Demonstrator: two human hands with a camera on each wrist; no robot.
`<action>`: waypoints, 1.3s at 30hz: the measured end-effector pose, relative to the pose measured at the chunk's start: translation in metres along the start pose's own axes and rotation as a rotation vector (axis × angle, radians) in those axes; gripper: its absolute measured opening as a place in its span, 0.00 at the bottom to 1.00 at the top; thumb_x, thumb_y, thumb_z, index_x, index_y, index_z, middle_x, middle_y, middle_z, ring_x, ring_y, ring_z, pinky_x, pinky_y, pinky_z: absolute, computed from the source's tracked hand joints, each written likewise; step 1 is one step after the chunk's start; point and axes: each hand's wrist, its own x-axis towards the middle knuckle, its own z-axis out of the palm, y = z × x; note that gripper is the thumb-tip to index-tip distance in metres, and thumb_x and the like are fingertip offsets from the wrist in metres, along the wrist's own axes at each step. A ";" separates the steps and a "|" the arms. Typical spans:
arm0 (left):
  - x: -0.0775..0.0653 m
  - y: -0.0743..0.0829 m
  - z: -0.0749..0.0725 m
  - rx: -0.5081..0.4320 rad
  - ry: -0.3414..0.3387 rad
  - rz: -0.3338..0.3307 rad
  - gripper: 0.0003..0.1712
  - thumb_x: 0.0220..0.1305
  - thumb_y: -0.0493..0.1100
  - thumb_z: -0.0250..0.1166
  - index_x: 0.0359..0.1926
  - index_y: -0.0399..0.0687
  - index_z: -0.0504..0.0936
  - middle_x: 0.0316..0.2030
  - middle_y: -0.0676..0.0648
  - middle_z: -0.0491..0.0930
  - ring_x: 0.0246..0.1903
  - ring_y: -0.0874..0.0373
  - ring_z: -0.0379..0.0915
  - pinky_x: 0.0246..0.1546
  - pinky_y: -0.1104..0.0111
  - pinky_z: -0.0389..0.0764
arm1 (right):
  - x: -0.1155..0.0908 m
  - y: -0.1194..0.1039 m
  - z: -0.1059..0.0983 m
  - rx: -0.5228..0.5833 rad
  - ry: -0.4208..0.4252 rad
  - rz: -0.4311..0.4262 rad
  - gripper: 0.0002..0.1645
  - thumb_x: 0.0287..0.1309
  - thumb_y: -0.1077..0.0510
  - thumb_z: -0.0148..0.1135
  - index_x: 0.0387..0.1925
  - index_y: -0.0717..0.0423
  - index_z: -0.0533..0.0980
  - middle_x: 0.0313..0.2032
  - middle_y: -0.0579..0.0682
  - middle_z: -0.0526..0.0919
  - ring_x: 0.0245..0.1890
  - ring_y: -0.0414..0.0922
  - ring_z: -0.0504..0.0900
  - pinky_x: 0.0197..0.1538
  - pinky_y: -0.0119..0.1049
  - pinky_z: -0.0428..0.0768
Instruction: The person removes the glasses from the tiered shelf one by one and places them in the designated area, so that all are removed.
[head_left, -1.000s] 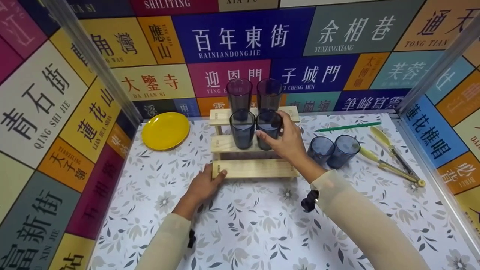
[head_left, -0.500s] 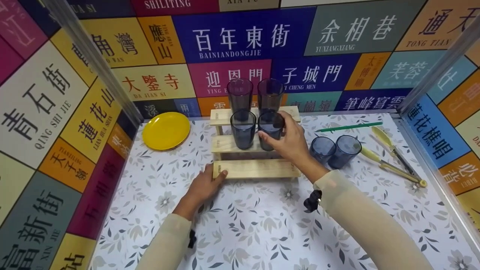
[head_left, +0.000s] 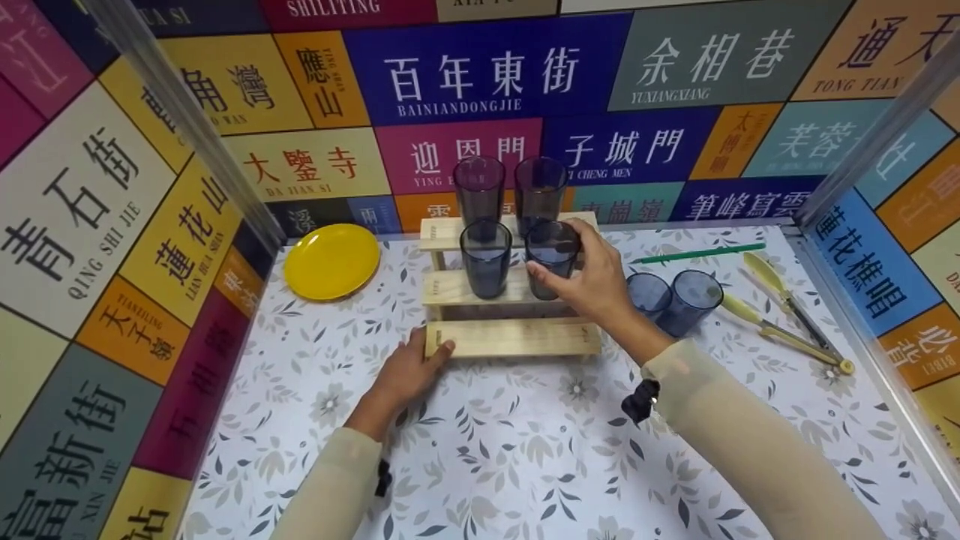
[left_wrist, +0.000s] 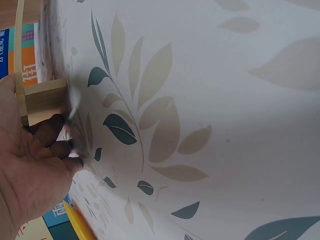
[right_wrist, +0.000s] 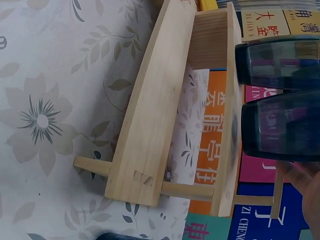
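A three-step wooden rack (head_left: pixel 517 337) stands on the table. My left hand (head_left: pixel 405 373) grips the left end of its lowest step, thumb on top; in the left wrist view its curled fingers (left_wrist: pixel 55 135) are at the step's end. On the middle step my right hand (head_left: pixel 598 281) holds a blue drinking glass (head_left: pixel 551 251) around its right side, upright. Another blue glass (head_left: pixel 486 259) stands left of it, with a gap between. Two purplish glasses (head_left: pixel 478 187) are on the top step behind. Both middle-step glasses, including the held glass (right_wrist: pixel 280 127), show in the right wrist view.
Two more blue glasses (head_left: pixel 686 304) stand on the table right of the rack, one partly behind my right hand. Farther right lie yellow-tipped tongs (head_left: pixel 795 322) and a green straw (head_left: pixel 701 253). A yellow plate (head_left: pixel 332 261) lies left of the rack. Printed walls enclose the table.
My right hand has shifted the held glass slightly right along the middle step, widening the gap to its neighbour. The left hand and rack have stayed put.
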 end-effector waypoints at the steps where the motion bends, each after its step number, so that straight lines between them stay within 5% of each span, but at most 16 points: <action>1: 0.000 0.000 0.000 0.000 0.000 -0.002 0.53 0.79 0.80 0.50 0.88 0.53 0.57 0.79 0.30 0.71 0.79 0.29 0.66 0.80 0.39 0.67 | 0.000 0.000 -0.002 -0.001 0.002 -0.004 0.46 0.56 0.41 0.88 0.69 0.57 0.78 0.49 0.55 0.91 0.45 0.50 0.91 0.46 0.44 0.89; 15: -0.002 0.002 -0.001 -0.024 0.006 0.050 0.50 0.80 0.76 0.55 0.86 0.49 0.61 0.72 0.28 0.78 0.72 0.30 0.76 0.73 0.39 0.74 | -0.003 -0.005 -0.028 -0.038 0.013 -0.024 0.47 0.54 0.42 0.88 0.68 0.59 0.79 0.47 0.57 0.91 0.45 0.53 0.91 0.42 0.32 0.82; 22: -0.001 0.002 -0.002 -0.029 -0.016 0.019 0.52 0.79 0.78 0.53 0.88 0.51 0.58 0.76 0.30 0.74 0.75 0.32 0.72 0.78 0.39 0.70 | -0.008 -0.002 -0.041 -0.058 0.015 -0.037 0.47 0.53 0.45 0.89 0.68 0.60 0.79 0.48 0.59 0.92 0.47 0.56 0.92 0.43 0.46 0.86; 29: 0.001 0.000 -0.003 -0.037 -0.038 -0.010 0.55 0.78 0.81 0.52 0.89 0.53 0.55 0.80 0.30 0.69 0.79 0.31 0.67 0.80 0.39 0.67 | -0.014 0.000 -0.056 -0.073 0.008 -0.041 0.45 0.54 0.45 0.89 0.68 0.60 0.79 0.49 0.58 0.92 0.49 0.54 0.92 0.44 0.15 0.80; 39: 0.000 0.000 -0.003 -0.026 -0.021 0.028 0.52 0.80 0.77 0.52 0.88 0.50 0.58 0.77 0.29 0.73 0.76 0.30 0.71 0.77 0.38 0.70 | -0.025 0.008 -0.076 -0.091 0.029 -0.051 0.45 0.51 0.48 0.90 0.67 0.59 0.80 0.49 0.58 0.92 0.48 0.54 0.92 0.44 0.14 0.77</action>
